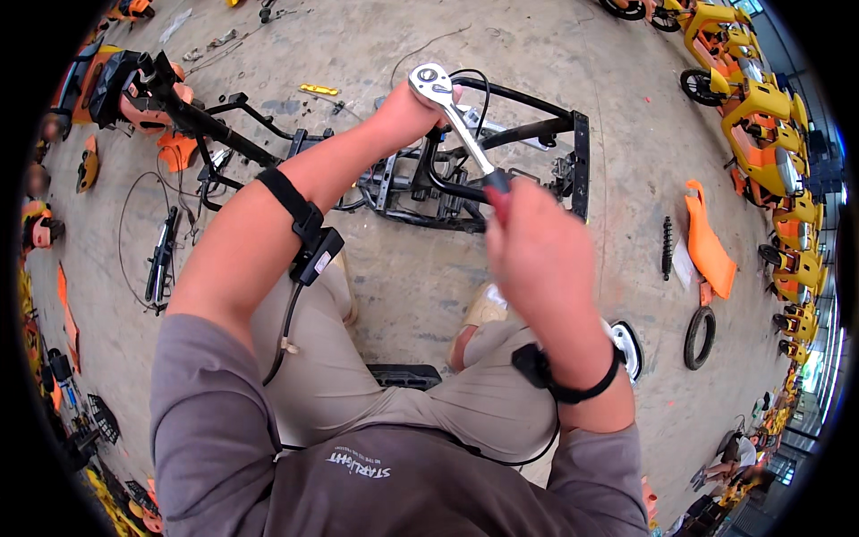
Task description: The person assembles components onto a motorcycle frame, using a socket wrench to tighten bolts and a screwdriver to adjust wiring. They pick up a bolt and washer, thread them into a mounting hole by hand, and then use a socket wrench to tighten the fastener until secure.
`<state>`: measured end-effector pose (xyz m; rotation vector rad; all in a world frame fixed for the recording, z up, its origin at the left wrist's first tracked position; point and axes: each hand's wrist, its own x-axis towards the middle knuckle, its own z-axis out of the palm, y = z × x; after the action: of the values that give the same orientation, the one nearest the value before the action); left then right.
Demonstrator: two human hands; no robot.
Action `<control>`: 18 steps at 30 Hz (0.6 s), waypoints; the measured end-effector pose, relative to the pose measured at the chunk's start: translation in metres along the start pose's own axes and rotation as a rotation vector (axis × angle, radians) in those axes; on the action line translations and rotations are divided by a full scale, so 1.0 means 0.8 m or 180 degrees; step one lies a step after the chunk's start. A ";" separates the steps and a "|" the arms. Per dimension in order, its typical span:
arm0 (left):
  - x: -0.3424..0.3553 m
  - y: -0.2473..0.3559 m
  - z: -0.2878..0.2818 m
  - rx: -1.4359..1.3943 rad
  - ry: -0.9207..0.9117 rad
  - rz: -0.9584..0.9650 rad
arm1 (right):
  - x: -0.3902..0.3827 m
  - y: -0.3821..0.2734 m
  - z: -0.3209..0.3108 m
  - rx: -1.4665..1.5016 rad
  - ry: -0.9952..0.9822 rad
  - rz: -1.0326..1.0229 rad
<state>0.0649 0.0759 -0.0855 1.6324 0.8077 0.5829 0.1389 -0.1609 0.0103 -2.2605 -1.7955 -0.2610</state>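
A ratchet wrench point(465, 134) with a silver head and a red-and-black handle slants across the upper middle of the head view. My right hand point(544, 255), slightly blurred, is closed round its handle. At the other end, my left hand point(407, 116) is closed about the underside of the ratchet head; most of its fingers are hidden, and so is whatever the tool sits on. Below the wrench lies a black tubular scooter frame point(580, 166) on the concrete floor, with metal brackets and a black cable point(486, 94) looping near the ratchet head.
To the right lie an orange body panel point(707, 243), a coil-spring shock absorber point(667, 248) and a small tyre point(700, 338). Yellow scooters point(761, 134) line the right side. A black shock-like part point(161, 255) and orange plastic pieces point(179, 150) lie to the left.
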 end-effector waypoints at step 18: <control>-0.006 0.002 -0.001 -0.0316 0.0012 0.0002 | -0.011 -0.012 -0.013 0.0675 -0.0176 0.0080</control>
<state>0.0615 0.0722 -0.0835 1.5414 0.7693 0.6173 0.1274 -0.1698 0.0189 -2.1591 -1.7296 -0.0025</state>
